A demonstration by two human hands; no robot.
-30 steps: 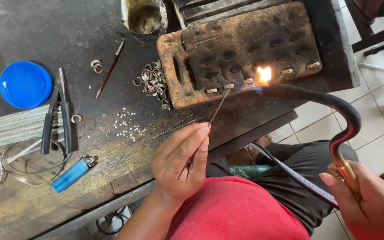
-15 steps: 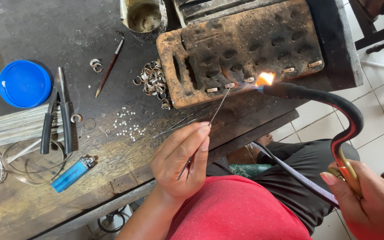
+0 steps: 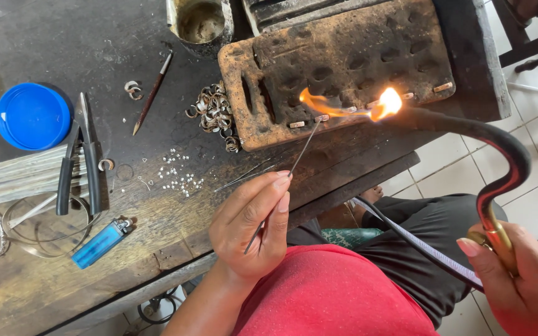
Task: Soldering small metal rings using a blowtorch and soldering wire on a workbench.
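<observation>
While the flame burns, the dark, worn wooden tabletop carries everything here, and it stretches far out past the left hand's grip. Just beyond that grip, up and to the right, sits the big burnt brown block with many pits. Small pale metal bits lie in a row along the block's near edge.

The right hand is closed tight around the brass handle of the long curved black torch pipe. The pipe bends up and away from this grip, over to the block. At its tip an orange flame blows across the row of small metal bits. A thin grey hose runs from near this grip across the dark trousers and the red shirt.

The left hand pinches a thin metal rod between thumb and fingers. The rod points up from the grip, and its tip meets the block's near edge beside the flame.

Far to the left of this grip lie a round blue plastic lid, black-handled pliers and a small blue lighter. Closer, up from the grip, sit a pile of silver rings and tiny white beads.
</observation>
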